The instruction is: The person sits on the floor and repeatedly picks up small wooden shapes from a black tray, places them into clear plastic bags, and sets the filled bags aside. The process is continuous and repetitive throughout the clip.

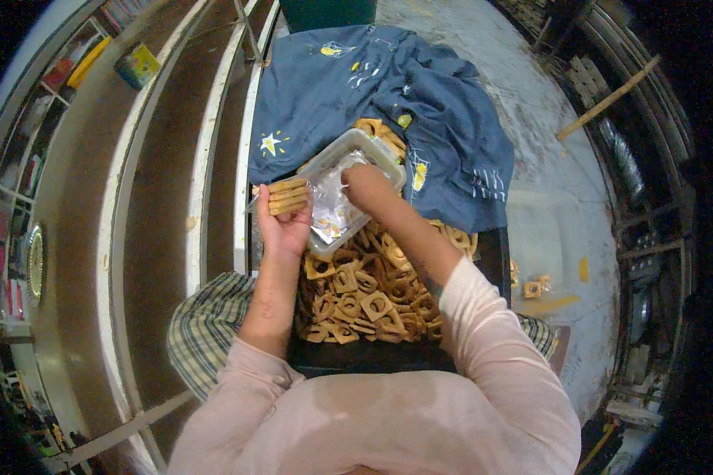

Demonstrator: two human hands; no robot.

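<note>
My left hand (284,231) is closed around a short stack of square golden biscuits (288,196), which seem to be in clear plastic film. To its right, a clear plastic tub (339,142) rests tilted on the biscuit pile, with clear film and small printed paper slips (333,226) inside. Over the tub, my right hand (367,188) reaches in with its fingers curled together. Whatever those fingertips pinch is too small to make out. Below the tub lies a heap of square biscuits with round holes (360,297) in a dark tray (372,360).
A dark blue patterned cloth (451,95) covers the far part of the tray. White-edged shelves or steps (206,158) run along the left. On the floor at right lie a few biscuits (536,286); a wooden stick (610,96) leans beyond. Checked fabric (206,324) shows near my left arm.
</note>
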